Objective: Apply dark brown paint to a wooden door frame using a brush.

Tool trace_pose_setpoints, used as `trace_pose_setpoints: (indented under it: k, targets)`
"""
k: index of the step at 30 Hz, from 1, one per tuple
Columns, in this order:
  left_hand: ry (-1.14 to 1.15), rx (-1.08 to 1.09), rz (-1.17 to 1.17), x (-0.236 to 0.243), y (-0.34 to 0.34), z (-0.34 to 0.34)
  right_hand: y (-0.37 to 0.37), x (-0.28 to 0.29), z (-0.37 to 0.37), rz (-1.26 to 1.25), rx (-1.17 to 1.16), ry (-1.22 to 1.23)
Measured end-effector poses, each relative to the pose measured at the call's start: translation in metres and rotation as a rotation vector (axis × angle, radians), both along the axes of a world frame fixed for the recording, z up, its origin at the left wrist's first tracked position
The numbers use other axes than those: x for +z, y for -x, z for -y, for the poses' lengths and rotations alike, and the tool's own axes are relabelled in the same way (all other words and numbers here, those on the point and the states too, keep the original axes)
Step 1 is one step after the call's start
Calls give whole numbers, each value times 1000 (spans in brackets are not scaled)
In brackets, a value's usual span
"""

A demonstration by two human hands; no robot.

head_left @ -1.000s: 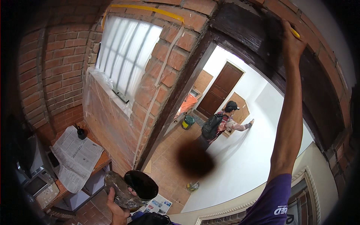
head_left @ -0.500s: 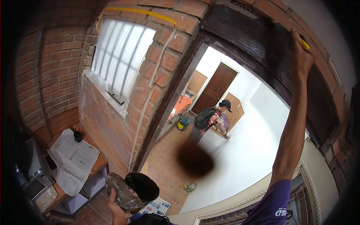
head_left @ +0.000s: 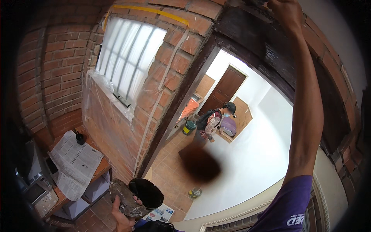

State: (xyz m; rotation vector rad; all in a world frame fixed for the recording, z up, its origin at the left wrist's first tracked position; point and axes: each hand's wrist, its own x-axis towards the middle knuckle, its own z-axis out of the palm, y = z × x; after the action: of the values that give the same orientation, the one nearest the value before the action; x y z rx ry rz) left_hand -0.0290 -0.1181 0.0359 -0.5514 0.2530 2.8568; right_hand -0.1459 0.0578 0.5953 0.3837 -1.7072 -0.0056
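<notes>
My left hand (head_left: 121,214) grips a stained, crusted container (head_left: 123,197) at the bottom, joined or held against a round dark-filled tin (head_left: 147,189); how they connect is unclear. My right hand (head_left: 286,11) is raised to the top edge, fingers curled at the dark brown wooden lintel (head_left: 262,38) above the doorway; whatever it holds is hidden. The lintel looks partly glossy and sits within a red brick wall (head_left: 176,58). A blurred dark brown blob covers the middle of the view.
Through the doorway a masked co-worker (head_left: 210,125) stands by a white wall (head_left: 255,154), with buckets (head_left: 189,127) on the tiles. Left are a plastic-covered window (head_left: 127,58) and a wooden bench (head_left: 100,166) with newspaper (head_left: 77,162) and an appliance (head_left: 33,181). A curved ledge (head_left: 212,222) runs below.
My right hand has moved up and left along the lintel; the yellow handle seen in it earlier is out of sight. The co-worker has turned and lowered the outstretched arm.
</notes>
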Motion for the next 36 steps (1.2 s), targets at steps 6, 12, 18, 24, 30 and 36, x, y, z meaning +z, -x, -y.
trace_pose_setpoints:
  k: [6, 12, 18, 24, 30, 36]
  targets:
    - [85, 71, -59, -6, 0, 6, 12, 1, 14, 30, -26, 27]
    - [54, 41, -24, -17, 4, 9, 14, 2, 26, 28, 43, 13]
    - [35, 45, -5, -20, 6, 11, 29, 9, 36, 13, -7, -21]
    - [-7, 32, 54, -3, 6, 11, 39, 7, 36, 15, -16, 9]
    - [-7, 10, 32, -8, 7, 9, 27, 1, 28, 63, -15, 20]
    - [18, -3, 42, -14, 10, 8, 4, 18, 11, -66, -249, -36]
